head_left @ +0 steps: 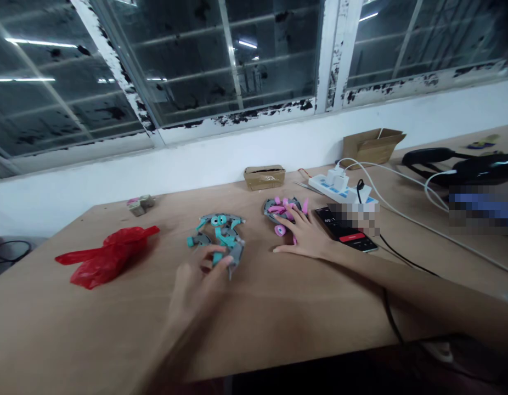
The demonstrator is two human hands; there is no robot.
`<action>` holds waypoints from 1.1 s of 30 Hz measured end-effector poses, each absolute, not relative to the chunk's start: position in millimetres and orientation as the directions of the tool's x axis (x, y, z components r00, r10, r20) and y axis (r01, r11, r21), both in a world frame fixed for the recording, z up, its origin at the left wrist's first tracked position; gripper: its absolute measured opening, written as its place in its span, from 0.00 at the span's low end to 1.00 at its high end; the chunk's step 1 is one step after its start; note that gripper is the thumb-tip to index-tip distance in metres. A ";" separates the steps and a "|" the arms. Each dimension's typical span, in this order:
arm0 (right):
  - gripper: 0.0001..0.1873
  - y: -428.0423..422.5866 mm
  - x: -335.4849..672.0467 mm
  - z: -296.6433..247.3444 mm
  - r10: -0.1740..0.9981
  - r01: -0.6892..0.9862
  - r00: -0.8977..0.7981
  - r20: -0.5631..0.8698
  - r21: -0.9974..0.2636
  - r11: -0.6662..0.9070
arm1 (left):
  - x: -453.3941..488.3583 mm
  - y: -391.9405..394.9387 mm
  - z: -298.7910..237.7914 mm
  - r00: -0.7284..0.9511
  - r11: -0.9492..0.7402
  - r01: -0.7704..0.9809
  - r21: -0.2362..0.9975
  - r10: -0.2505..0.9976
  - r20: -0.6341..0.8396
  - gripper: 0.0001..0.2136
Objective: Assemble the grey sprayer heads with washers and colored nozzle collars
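A grey and teal toy figure [219,235] lies flat on the wooden table [278,307]. My left hand [198,285] reaches onto its near end, with fingertips pinched on a teal and grey piece. To the right lies a grey and pink toy figure [278,208]. My right hand [301,233] rests flat on the table with fingers stretched out, their tips touching the pink pieces. One loose pink piece [280,230] sits under the fingers.
A red plastic bag [103,255] lies at the left. A phone [346,230] with a lit screen sits right of my right hand. A white power strip [344,189] with cables, two cardboard boxes [264,176] and black gear [463,164] stand behind.
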State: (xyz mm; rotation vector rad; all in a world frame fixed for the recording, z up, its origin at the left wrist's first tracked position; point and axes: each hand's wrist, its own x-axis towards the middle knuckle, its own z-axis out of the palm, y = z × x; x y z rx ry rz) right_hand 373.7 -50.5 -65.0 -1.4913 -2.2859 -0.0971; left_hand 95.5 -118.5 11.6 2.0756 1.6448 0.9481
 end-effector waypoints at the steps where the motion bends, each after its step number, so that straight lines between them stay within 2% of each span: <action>1: 0.48 -45.3 369.1 -64.2 0.860 0.888 -0.349 0.371 -0.162 0.430 | 100.1 -123.9 4.0 0.181 -0.329 0.679 0.657 0.941 0.285 0.11; 4: 0.48 -33.2 357.2 -63.0 0.857 0.886 -0.347 0.382 -0.165 0.433 | 111.2 -131.9 -15.5 0.235 -0.362 0.639 0.678 0.932 0.276 0.09; 9: 0.50 -18.8 348.8 -67.8 0.864 0.903 -0.305 0.400 -0.167 0.395 | 127.9 -119.7 -38.0 0.277 -0.322 0.484 0.814 0.938 0.206 0.10; 16: 0.54 -20.8 370.8 -54.5 0.862 0.898 -0.312 0.399 -0.172 0.404 | 153.3 -90.2 -55.2 0.324 -0.332 0.361 0.872 0.921 0.217 0.10; 18: 0.47 -36.4 377.1 -41.3 0.851 0.886 -0.304 0.428 -0.202 0.418 | 158.0 -90.3 -55.1 0.337 -0.337 0.336 0.880 0.915 0.222 0.10; 21: 0.24 -71.5 376.5 -24.8 0.774 0.745 -0.288 0.564 -0.376 0.551 | 161.8 -97.0 -54.8 0.324 -0.338 0.316 0.886 0.917 0.234 0.11; 22: 0.20 -83.7 373.1 -22.4 0.731 0.699 -0.329 0.598 -0.367 0.614 | 162.5 -99.9 -55.2 0.313 -0.335 0.312 0.889 0.920 0.237 0.12; 24: 0.21 -104.1 363.1 -24.2 0.634 0.619 -0.470 0.614 -0.283 0.733 | 163.5 -105.0 -57.0 0.292 -0.326 0.302 0.896 0.926 0.239 0.12; 27: 0.31 -117.1 346.9 -39.2 0.619 0.584 -0.535 0.575 -0.278 0.763 | 164.8 -109.9 -60.0 0.266 -0.307 0.288 0.907 0.935 0.232 0.12; 28: 0.29 -116.7 343.0 -45.4 0.635 0.583 -0.534 0.559 -0.300 0.755 | 165.3 -110.9 -60.3 0.257 -0.299 0.283 0.911 0.939 0.228 0.13; 31: 0.13 -108.6 338.5 -60.1 0.656 0.551 -0.538 0.530 -0.368 0.749 | 167.8 -112.7 -57.7 0.245 -0.269 0.251 0.930 0.947 0.208 0.14; 33: 0.09 -103.4 340.4 -63.6 0.654 0.506 -0.543 0.526 -0.417 0.755 | 170.7 -113.2 -53.4 0.257 -0.252 0.214 0.944 0.947 0.195 0.12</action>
